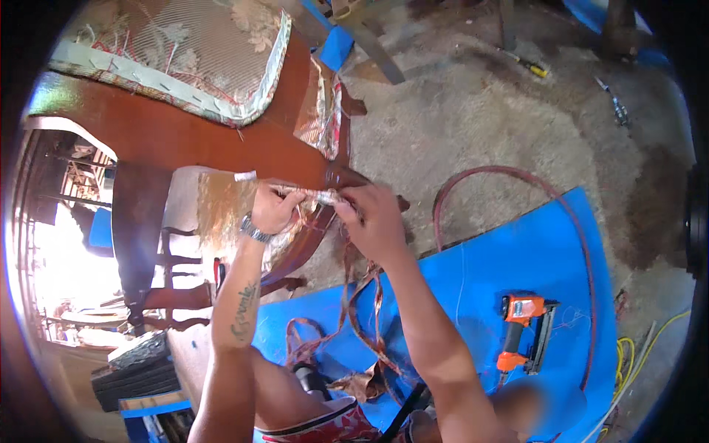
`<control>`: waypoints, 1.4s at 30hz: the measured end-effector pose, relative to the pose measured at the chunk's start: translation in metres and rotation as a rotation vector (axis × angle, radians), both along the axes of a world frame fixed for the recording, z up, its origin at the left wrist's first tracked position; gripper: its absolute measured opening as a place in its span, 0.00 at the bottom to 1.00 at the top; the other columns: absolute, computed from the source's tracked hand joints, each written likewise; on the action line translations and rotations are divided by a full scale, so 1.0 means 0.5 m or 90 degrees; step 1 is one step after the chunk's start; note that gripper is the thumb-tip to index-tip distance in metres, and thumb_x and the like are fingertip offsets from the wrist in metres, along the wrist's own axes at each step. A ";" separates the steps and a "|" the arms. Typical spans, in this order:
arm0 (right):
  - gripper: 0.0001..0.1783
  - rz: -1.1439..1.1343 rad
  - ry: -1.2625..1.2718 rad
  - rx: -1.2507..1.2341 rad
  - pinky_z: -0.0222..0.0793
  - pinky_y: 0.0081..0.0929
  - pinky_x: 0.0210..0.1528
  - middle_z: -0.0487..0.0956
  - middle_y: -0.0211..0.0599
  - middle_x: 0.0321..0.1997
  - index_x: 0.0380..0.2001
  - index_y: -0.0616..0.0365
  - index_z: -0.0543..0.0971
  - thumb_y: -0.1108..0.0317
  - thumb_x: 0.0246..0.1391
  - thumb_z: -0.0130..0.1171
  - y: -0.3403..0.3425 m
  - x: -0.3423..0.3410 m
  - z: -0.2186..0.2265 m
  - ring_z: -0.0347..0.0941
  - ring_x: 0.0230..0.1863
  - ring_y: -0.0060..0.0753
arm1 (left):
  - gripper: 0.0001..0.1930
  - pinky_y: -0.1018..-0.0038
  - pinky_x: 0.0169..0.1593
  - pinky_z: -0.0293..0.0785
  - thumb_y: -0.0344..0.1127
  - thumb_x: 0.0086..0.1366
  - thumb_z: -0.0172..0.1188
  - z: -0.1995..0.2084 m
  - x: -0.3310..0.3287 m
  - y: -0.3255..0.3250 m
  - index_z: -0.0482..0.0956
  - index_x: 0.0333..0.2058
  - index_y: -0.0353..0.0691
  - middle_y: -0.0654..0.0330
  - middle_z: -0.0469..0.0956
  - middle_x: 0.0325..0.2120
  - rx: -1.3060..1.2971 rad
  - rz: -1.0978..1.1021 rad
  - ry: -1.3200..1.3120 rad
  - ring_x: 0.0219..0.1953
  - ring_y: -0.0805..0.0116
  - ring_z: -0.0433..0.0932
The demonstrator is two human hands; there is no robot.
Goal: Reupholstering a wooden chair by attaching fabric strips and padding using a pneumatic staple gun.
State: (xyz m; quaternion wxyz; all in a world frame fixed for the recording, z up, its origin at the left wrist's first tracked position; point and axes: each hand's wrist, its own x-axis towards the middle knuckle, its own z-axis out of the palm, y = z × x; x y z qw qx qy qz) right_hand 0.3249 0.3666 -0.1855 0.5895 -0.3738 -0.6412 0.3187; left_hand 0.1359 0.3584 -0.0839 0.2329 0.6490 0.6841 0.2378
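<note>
Head view. The left hand [273, 210], with a watch [255, 230] at its wrist, is pinched on a narrow patterned strip [319, 196]. The right hand [375, 225] is pinched on the same strip, further right. The hands are near each other but apart, with a short length of strip between them. Finger detail is blurred.

Strip position: in front of the brown chair [214, 144], close to its frame. Contact between strip and frame cannot be confirmed. Loose bands [378, 306] hang below the right hand; whether they join the strip cannot be told. A fabric panel [192, 44] with a pale edging sits on the chair above.

Step in hand, as judged: working or straightening the strip by hand. The nail gun [526, 328] lies on the blue sheet [436, 295], within the curve of the hose [509, 171], and is not in use.

Next move, as judged: grip both ends evenly, remove any twist, and align the strip with the edge concerned. If fastening is required, one hand must secure the strip while the other takes the gun.
</note>
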 end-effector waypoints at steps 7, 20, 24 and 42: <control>0.20 -0.395 0.046 -0.298 0.62 0.33 0.51 0.72 0.44 0.48 0.50 0.63 0.69 0.62 0.57 0.51 -0.044 0.233 -0.212 0.67 0.49 0.36 | 0.09 0.69 0.39 0.72 0.34 0.53 0.62 0.022 0.026 -0.004 0.78 0.32 0.35 0.57 0.79 0.25 -0.083 -0.013 -0.088 0.27 0.67 0.77; 0.38 -0.792 -0.490 -0.405 0.62 0.49 0.52 0.63 0.57 0.56 0.58 0.61 0.61 0.43 0.53 0.52 -0.476 0.487 -0.357 0.61 0.55 0.59 | 0.30 0.63 0.49 0.67 0.54 0.48 0.66 0.007 -0.007 0.049 0.73 0.42 0.35 0.49 0.77 0.31 0.120 -0.174 -0.034 0.42 0.49 0.73; 0.41 -0.751 -0.582 -0.478 0.62 0.48 0.53 0.66 0.57 0.55 0.60 0.57 0.57 0.45 0.50 0.56 -0.482 0.446 -0.340 0.65 0.52 0.60 | 0.38 0.60 0.53 0.63 0.60 0.47 0.63 -0.005 -0.008 0.056 0.68 0.48 0.34 0.49 0.78 0.34 0.226 -0.204 0.005 0.42 0.50 0.73; 0.17 -0.224 0.287 -0.340 0.66 0.25 0.23 0.70 0.32 0.20 0.41 0.64 0.68 0.75 0.45 0.56 -0.323 0.072 0.090 0.68 0.19 0.25 | 0.45 0.60 0.58 0.53 0.65 0.47 0.59 0.006 -0.023 0.051 0.64 0.55 0.37 0.49 0.78 0.39 0.229 -0.221 0.034 0.48 0.52 0.72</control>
